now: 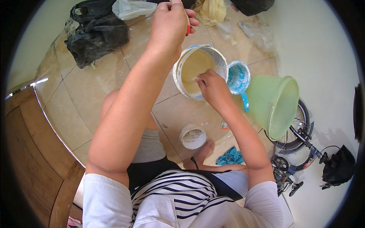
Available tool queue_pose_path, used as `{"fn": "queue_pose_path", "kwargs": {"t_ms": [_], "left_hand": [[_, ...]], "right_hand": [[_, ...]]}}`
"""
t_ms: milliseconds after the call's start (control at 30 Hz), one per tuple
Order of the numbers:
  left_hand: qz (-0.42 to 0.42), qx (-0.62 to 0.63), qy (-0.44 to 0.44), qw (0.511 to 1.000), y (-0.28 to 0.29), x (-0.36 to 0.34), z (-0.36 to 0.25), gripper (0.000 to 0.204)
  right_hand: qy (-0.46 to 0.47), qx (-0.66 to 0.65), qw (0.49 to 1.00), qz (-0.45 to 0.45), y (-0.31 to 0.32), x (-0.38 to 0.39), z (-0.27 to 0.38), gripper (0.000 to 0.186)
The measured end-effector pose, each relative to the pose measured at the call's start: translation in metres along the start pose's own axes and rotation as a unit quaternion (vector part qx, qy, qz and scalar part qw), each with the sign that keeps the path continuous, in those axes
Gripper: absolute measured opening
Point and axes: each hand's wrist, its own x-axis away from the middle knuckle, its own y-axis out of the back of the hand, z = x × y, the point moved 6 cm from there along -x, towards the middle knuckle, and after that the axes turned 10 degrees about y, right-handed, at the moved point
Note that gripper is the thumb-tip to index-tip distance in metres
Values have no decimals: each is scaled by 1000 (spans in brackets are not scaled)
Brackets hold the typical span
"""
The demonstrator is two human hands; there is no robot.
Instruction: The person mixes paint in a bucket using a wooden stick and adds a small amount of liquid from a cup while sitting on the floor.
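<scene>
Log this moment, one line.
left hand: grips partly red item | right hand: over white bucket, grip unclear | nearby: blue dipper

The left arm (133, 102) stretches forward, the left hand (171, 19) raised toward the floor's (95, 91) far edge with fingers (192, 21) curled in. The right arm (245, 135) bends at the elbow and angles inward; the right hand (214, 86) tips down, thumb and forefinger held close together.
</scene>
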Motion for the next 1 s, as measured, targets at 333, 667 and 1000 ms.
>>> {"fn": "queue_pose_path", "kwargs": {"t_ms": [333, 667, 1000], "left_hand": [[23, 5, 8, 1000, -9, 3, 5, 27], [24, 3, 4, 1000, -10, 8, 3, 26], [22, -3, 2, 1000, -7, 5, 6, 26]], "right_hand": [[80, 2, 991, -105, 14, -17, -13, 14], [46, 125, 983, -124, 26, -12, -25, 14], [47, 186, 981, -20, 20, 2, -24, 13]]}}
